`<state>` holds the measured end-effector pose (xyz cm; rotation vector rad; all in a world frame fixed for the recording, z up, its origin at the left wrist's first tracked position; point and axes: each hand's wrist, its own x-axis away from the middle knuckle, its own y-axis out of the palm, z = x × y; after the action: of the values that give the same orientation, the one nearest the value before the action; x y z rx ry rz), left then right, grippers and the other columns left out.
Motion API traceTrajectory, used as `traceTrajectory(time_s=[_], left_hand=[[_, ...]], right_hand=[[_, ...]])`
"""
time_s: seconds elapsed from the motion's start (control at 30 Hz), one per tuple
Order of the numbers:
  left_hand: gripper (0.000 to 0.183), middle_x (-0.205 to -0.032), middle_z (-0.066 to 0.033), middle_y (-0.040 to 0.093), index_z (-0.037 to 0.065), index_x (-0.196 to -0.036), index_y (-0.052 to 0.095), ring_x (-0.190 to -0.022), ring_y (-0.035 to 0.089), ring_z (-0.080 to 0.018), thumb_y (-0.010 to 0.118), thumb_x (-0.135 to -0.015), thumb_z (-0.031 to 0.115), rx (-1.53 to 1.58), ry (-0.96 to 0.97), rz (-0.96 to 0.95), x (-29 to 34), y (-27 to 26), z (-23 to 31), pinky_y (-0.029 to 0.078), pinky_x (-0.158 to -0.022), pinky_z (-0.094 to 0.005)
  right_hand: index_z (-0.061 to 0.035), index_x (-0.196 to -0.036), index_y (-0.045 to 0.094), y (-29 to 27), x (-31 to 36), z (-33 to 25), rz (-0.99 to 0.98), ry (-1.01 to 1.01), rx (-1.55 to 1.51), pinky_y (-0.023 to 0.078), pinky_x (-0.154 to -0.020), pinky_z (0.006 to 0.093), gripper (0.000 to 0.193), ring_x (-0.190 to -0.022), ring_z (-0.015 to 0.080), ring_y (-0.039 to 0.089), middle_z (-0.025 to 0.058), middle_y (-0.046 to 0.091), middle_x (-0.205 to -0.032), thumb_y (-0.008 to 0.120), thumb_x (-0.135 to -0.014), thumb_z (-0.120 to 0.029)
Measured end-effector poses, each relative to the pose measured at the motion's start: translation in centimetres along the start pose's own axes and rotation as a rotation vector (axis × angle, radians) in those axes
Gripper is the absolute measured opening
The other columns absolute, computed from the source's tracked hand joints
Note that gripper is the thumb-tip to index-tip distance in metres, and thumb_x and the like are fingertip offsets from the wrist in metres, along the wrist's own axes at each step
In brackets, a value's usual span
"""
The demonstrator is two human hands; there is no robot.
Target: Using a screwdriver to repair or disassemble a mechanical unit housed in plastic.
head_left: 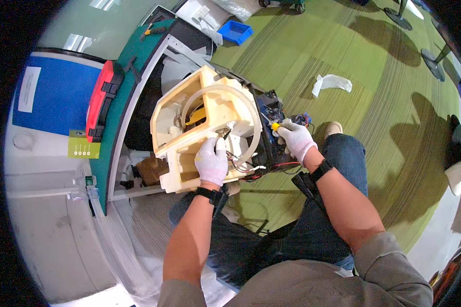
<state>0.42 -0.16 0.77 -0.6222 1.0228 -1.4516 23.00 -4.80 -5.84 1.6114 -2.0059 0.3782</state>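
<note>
A cream-coloured plastic housing (172,168) with open compartments sits in front of me, a pale hose (254,115) arching over it. My left hand (212,162), in a white glove, is on the housing's near part. Its fingers are closed beside a small dark metal piece (223,132); what they pinch is hard to make out. Loose wires (241,162) run out beside those fingers. My gloved right hand (298,139) grips a screwdriver (275,126) with a yellow handle, over a dark unit full of electronics and wiring (271,105) attached at the housing's right side.
Left of the housing runs a green-topped bench (151,38) with a red and black tool case (101,102) and a yellow-handled tool (153,31). A blue tray (235,32) and a torn white piece (333,83) lie on the green carpet (379,120). Metal stands rise far right.
</note>
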Motion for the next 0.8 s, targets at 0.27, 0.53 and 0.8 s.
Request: traceTrajectory(time_s=[0.27,0.53,0.8], left_hand=[[0.020,-0.077,-0.0171,0.063,0.003,-0.087,0.063,-0.073,0.061,-0.0345,0.057,-0.087,0.022,0.097,-0.025,0.047,0.3,0.1,0.6,0.047,-0.067,-0.0389],[0.018,-0.079,-0.0170,0.064,0.003,-0.087,0.063,-0.073,0.061,-0.0339,0.057,-0.087,0.020,0.148,-0.060,0.109,0.0,-0.5,0.4,0.048,-0.068,-0.0374],[0.024,-0.087,-0.0166,0.066,0.000,-0.098,0.063,-0.080,0.063,-0.0261,0.055,-0.089,0.020,0.296,-0.107,0.304,0.9,-0.7,-2.8,0.048,-0.077,-0.0340]], right_hand=[[-0.0071,-0.114,0.060,0.2,-0.6,1.0,0.012,0.025,0.042,0.037,-0.035,0.0254,0.031,-0.041,0.0111,0.048,0.0013,0.058,-0.069,0.055,-0.089,-0.024],[-0.0105,-0.112,0.057,0.0,-1.5,2.5,-0.009,0.065,0.155,0.039,-0.037,0.0283,0.034,-0.044,0.0141,0.052,0.0008,0.055,-0.067,0.061,-0.084,-0.030],[-0.0017,-0.113,0.060,0.1,-1.5,4.3,0.066,-0.008,0.181,0.043,-0.040,0.0282,0.035,-0.044,0.0152,0.051,0.0037,0.059,-0.070,0.057,-0.086,-0.024]])
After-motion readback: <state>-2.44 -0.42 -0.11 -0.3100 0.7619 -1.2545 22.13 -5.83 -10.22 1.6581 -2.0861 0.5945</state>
